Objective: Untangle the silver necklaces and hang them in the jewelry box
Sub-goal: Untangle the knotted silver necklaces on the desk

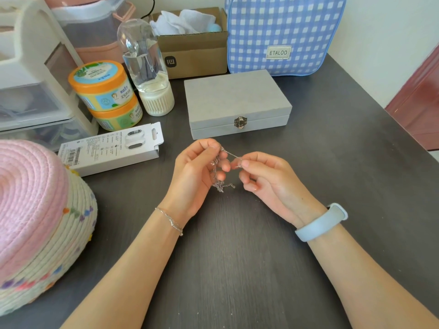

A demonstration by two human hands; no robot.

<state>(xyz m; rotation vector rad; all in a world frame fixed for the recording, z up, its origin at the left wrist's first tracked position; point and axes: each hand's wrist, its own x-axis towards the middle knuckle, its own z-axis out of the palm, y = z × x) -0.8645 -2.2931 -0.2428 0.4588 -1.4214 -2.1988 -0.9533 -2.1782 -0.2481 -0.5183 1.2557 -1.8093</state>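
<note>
**Both hands hold the tangled chains above the tabletop**

At the near left edge of the dark wood-grain tabletop sits a round woven basket with a pink coiled lid. Over the middle of the tabletop, the left hand has its grip curled round a bunch of thin silver necklaces, with the thumb and forefinger pinching the chains at the top while a knotted clump and loose ends dangle below the fingers. The right hand pinches a short stretch of the same chain between thumb and forefinger, so a taut strand runs between the two hands. A fine silver bracelet circles the left wrist; a pale blue band wraps the right.

Just beyond the hands stands the flat grey rectangular jewelry box, lid down, its metal clasp facing the person. Left of it lies a white printed carton. Farther back stand two stacked orange-lidded tubs, a clear bottle, a brown cardboard box and a blue checked bag at the far edge.
</note>
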